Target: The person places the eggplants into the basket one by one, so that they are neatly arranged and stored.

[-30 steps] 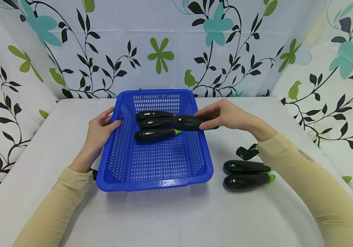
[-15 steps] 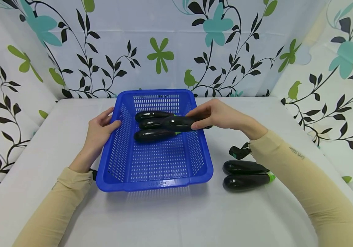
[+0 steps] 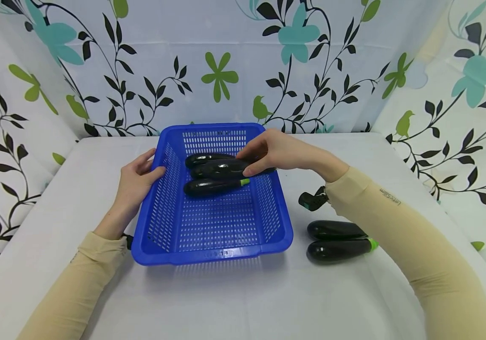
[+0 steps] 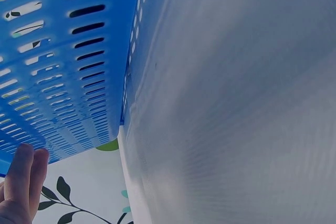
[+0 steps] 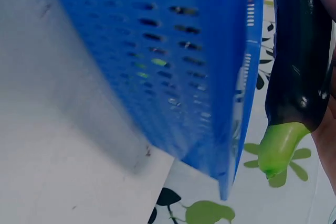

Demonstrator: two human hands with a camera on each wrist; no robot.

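Observation:
A blue perforated plastic basket (image 3: 215, 257) stands on the table, with dark eggplants lying in it, including a near one (image 3: 211, 187) and a far one (image 3: 204, 158). My left hand (image 3: 136, 185) grips its left rim, thumb over the edge and fingers against the outer wall (image 4: 63, 77). Over the basket, my right hand (image 3: 278, 151) holds another eggplant (image 3: 225, 168) from above, near its stem end. That eggplant covers most of a middle one beneath; whether they touch I cannot tell. Its green stem cap (image 5: 281, 148) shows beside the basket's rim in the right wrist view.
Two more eggplants (image 3: 336, 230) (image 3: 338, 250) lie side by side on the white tabletop (image 3: 243, 302), right of the basket. A black strapped device (image 3: 313, 200) sits at the right wrist. Patterned cloth (image 3: 226, 108) hangs behind and at both sides.
My right hand has carried its eggplant leftward from the basket's right rim to over the lying eggplants. The left hand and basket stay in place.

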